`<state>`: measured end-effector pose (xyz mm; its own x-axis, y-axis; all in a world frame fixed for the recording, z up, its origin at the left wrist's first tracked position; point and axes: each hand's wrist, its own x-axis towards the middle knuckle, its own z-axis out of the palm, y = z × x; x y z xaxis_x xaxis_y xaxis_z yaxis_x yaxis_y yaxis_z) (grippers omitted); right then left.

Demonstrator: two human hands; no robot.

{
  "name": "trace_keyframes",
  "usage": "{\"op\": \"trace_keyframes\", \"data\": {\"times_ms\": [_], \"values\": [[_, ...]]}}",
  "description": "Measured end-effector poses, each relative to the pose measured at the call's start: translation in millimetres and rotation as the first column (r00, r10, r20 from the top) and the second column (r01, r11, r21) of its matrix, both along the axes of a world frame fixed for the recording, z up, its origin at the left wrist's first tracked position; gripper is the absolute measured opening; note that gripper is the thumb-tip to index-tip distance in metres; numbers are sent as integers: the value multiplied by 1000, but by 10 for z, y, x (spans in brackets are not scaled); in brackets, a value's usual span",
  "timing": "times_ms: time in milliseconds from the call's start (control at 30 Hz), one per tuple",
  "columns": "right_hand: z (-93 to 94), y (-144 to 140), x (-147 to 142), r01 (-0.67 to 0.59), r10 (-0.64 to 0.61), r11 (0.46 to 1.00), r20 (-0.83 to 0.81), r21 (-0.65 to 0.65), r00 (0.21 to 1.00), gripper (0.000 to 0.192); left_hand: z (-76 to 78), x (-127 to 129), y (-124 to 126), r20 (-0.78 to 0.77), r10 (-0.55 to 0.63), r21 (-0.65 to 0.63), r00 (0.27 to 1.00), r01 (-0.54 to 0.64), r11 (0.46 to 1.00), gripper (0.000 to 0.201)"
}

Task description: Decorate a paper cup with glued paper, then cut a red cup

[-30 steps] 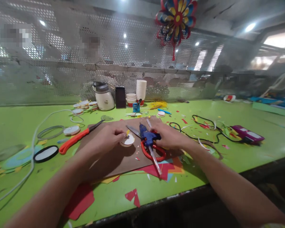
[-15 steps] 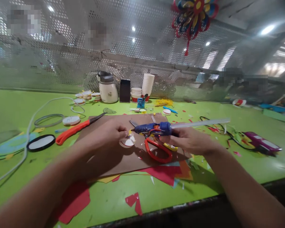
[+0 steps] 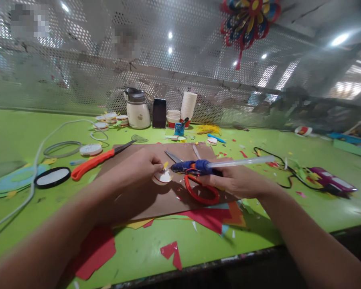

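Left hand (image 3: 138, 168) pinching white disc (image 3: 161, 177), right hand (image 3: 237, 180) gripping glue gun (image 3: 195, 165) beside it

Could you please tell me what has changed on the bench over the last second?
The right hand swung the blue glue gun from upright to lying level, its nozzle pointing left at the white disc. The left hand has kept pinching that disc on the brown board; the red scissors stayed put.

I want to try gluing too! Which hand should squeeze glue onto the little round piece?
Probably the right hand: it grips the blue glue gun, nozzle near the white disc. The left hand pinches the disc.
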<state>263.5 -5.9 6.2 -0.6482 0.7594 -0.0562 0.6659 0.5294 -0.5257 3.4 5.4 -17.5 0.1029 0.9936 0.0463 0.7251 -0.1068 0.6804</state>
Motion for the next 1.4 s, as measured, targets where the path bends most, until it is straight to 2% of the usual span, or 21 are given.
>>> {"op": "trace_keyframes", "data": {"times_ms": [300,433,700,833,933,967,1067,1133,1233,1333,1400], "values": [[-34,1,-78,-42,42,999,-90,7,995,39,30,14,-33,112,-102,-105,988,114,988,22],[-54,8,-90,-39,42,999,-89,33,995,35,41,14,-33,125,-87,-94,988,99,991,20],[-49,-11,-137,-22,25,999,-112,30,993,32,65,69,-123,280,-142,-122,950,182,976,20],[-51,-15,-143,-12,12,1000,-116,2,993,31,146,123,-236,295,-142,-125,945,186,975,21],[-54,-18,-145,-10,9,1000,-117,-6,993,31,249,200,-355,360,-151,-79,921,191,978,23],[-54,-19,-146,-15,16,1000,-119,6,993,31,284,227,-393,382,-186,-95,905,239,966,22],[-50,-19,-151,-33,39,998,-127,45,991,30,348,280,-467,406,-210,-126,889,282,951,21],[-48,-18,-153,-43,49,998,-135,50,990,30,333,279,-463,394,-219,-116,893,284,952,22],[-50,-14,-154,-49,53,998,-145,30,988,31,236,242,-385,321,-148,15,935,151,988,25],[-51,-14,-155,-53,55,998,-154,16,987,30,137,212,-303,244,-67,32,967,61,998,29],[-51,-16,-159,-47,49,999,-148,21,988,29,119,205,-288,263,-70,58,962,57,997,29]]}}
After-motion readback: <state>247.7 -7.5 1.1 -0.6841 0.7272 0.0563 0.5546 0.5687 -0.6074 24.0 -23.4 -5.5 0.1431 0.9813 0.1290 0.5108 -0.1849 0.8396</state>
